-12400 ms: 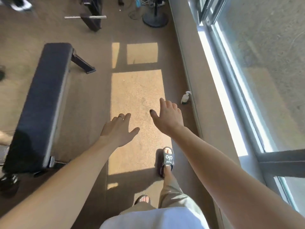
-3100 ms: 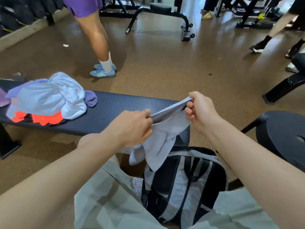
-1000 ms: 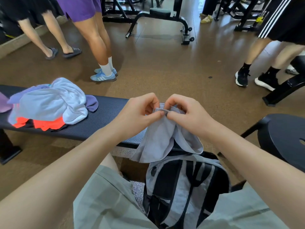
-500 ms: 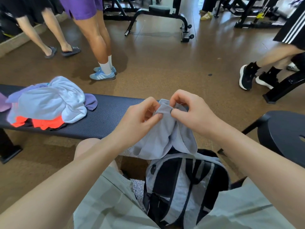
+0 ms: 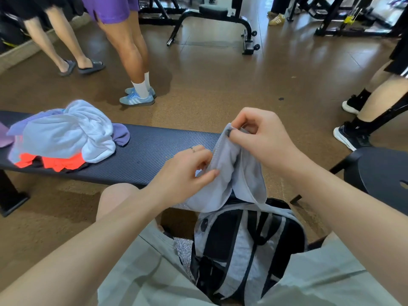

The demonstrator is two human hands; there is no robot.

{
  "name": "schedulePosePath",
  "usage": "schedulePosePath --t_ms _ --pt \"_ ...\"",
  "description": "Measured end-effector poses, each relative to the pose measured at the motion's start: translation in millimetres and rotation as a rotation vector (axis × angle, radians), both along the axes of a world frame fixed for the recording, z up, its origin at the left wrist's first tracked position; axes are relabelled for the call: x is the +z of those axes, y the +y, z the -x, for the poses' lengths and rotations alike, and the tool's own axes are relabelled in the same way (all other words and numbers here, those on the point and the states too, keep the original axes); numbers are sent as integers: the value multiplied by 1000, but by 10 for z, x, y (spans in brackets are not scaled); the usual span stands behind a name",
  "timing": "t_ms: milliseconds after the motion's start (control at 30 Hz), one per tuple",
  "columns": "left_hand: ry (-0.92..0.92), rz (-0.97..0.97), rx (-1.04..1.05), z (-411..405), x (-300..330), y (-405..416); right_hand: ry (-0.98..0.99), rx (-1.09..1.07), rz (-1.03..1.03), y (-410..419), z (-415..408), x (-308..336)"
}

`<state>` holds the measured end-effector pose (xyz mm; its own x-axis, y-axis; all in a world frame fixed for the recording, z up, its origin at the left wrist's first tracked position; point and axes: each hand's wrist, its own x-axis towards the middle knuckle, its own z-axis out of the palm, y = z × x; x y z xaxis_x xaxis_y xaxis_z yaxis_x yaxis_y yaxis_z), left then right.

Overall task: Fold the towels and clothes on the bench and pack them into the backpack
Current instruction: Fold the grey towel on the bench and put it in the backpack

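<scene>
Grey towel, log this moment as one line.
grey towel | right hand pinches top | left hand grips side | above backpack | unpacked

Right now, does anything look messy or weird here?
Yes, the pile of clothes on the bench is a crumpled heap, not folded. The grey cloth held by both hands hangs bunched above the backpack.

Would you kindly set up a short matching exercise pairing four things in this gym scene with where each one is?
Things:
1. grey towel
2. backpack
3. pile of clothes
4. blue sneakers

Places:
A. on the floor beyond the bench
B. held in both hands
C. between the person's knees
D. on the bench, to the left

Pairs: 1-B, 2-C, 3-D, 4-A
</scene>
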<state>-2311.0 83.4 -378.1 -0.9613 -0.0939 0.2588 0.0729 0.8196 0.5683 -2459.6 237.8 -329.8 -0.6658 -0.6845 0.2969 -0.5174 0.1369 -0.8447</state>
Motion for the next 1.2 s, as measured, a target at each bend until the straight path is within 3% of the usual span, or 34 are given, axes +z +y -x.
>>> schedulePosePath --t_ms 333,500,667,967,1200 --pt "-218 272 136 -201 -515 -164 -53 -216 179 -19 111 205" --pt "-131 276 215 -264 -336 -482 -77 -447 169 88 401 131" --pt "28 263 282 -201 -21 -770 -150 -509 106 203 536 -11" --pt "183 348 222 -101 580 -1006 -287 -481 127 341 641 78" --pt "152 358 178 -160 659 -1131 -187 -415 2 363 664 138"
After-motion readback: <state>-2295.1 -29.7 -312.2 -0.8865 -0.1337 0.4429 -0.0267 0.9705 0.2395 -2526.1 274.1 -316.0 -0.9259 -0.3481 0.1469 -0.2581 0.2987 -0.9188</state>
